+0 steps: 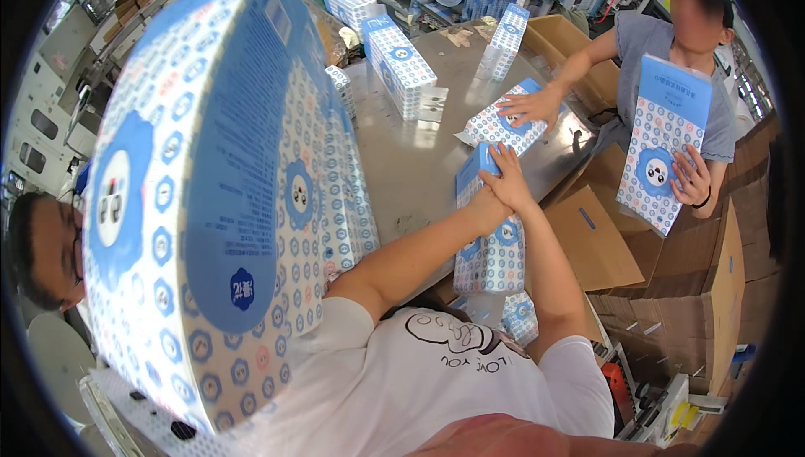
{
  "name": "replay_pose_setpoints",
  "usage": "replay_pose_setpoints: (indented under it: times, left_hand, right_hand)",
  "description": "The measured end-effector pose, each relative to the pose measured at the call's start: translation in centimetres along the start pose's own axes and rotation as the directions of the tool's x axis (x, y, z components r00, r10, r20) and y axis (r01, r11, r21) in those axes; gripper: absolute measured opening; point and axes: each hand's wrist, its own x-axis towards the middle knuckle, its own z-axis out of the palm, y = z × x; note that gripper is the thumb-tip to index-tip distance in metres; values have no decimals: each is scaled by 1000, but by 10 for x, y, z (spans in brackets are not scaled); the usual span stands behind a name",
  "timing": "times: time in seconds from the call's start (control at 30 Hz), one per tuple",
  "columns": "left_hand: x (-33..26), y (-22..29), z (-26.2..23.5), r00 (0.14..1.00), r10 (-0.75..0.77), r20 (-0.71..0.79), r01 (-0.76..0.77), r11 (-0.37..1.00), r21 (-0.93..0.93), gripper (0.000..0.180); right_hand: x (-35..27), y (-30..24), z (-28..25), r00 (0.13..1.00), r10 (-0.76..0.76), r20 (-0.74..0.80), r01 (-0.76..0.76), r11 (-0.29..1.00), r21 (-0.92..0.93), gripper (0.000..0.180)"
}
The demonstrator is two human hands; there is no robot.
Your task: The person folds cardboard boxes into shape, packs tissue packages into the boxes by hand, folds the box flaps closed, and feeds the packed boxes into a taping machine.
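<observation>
Some even pressure would steady the patterned pack [489, 268] between my forearms [423, 245], my right hand [510, 187] with fingers spread over it, gripping nothing, my left hand [486, 209] too covered to tell its grip.

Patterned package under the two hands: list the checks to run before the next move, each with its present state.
1. Right hand on the patterned package: ok, laid partly over the left hand.
2. Left hand's grip: cannot tell, partly covered.
3. Co-worker's hand off this package: ok, resting on the neighbouring package.
4. Clear space beyond the far end: not ok, the neighbouring package lies close by.
5. Support underneath: cannot tell, underside hidden.
</observation>
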Motion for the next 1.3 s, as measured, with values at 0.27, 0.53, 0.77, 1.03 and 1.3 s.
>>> replay_pose_setpoints:
  times: [0.27, 0.53, 0.77, 1.03, 1.3]
  left_hand:
    - [-16, 10, 12, 986, -145, -84, 163, 940, 299, 47]
    - [-89, 157, -70, 964, -256, 68, 235, 946, 224, 40]
    - [-180, 166, -126, 903, -166, -396, 147, 986, -77, 37]
    - [-166, 117, -49, 997, -3, 71, -12, 979, 203, 73]
    - [-185, 98, -25, 994, 97, 50, -100, 994, 53, 55]
  right_hand:
    - [-28, 13, -7, 988, 157, -3, -151, 957, 249, 64]
    - [-61, 37, 7, 981, 67, -180, -76, 996, -42, 70]
    - [-55, -46, 8, 981, 195, 26, -193, 979, -63, 104]
    - [-23, -38, 51, 991, 33, -131, -81, 924, -374, 92]
    - [52, -169, 95, 988, 153, -9, -152, 975, -161, 93]
